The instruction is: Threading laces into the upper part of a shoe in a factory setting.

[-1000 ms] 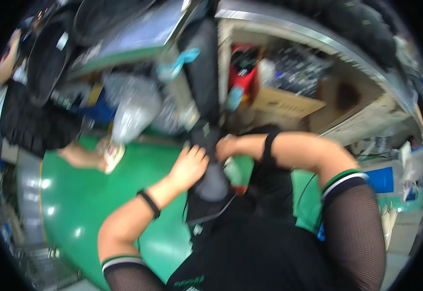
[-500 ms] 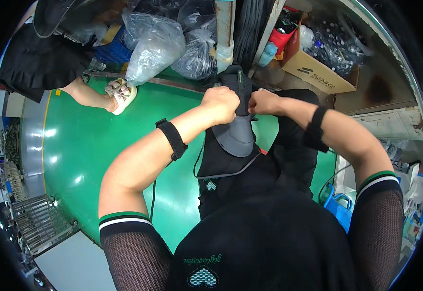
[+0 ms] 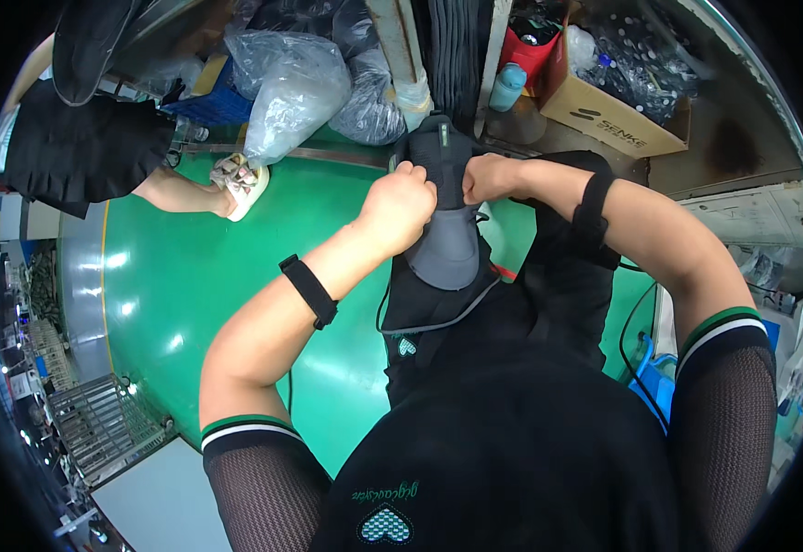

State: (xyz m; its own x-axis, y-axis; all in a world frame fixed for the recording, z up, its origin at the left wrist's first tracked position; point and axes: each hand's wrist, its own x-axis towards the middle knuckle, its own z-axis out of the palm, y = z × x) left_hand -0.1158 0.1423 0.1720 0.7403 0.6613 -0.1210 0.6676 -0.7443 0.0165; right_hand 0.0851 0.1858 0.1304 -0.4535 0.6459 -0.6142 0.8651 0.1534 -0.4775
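Dark grey round-toed shoe [image 3: 447, 250], frame centre: matt, smooth toe. Green flat floor [image 3: 181, 276], left: smooth, glossy. Translucent bulging plastic bag [image 3: 296, 87], upper left: wrinkled, shiny.

On your green floor [image 3: 172, 285], a pale sandal [image 3: 252, 190] stands at ten o'clock; your brown shelf [image 3: 731, 152] holds a box [image 3: 608, 120] at two.

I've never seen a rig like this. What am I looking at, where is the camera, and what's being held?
There is no machine here: a person works bare-handed. The camera is worn on that person's head, looking down; its fisheye lens bends straight edges near the rim. The left hand and right hand grip opposite sides of what looks like a dark grey shoe, its rounded end toward the wearer. Farther off are a clear plastic bag and an open cardboard box; at the left, another person's sandalled foot rests on the green floor.
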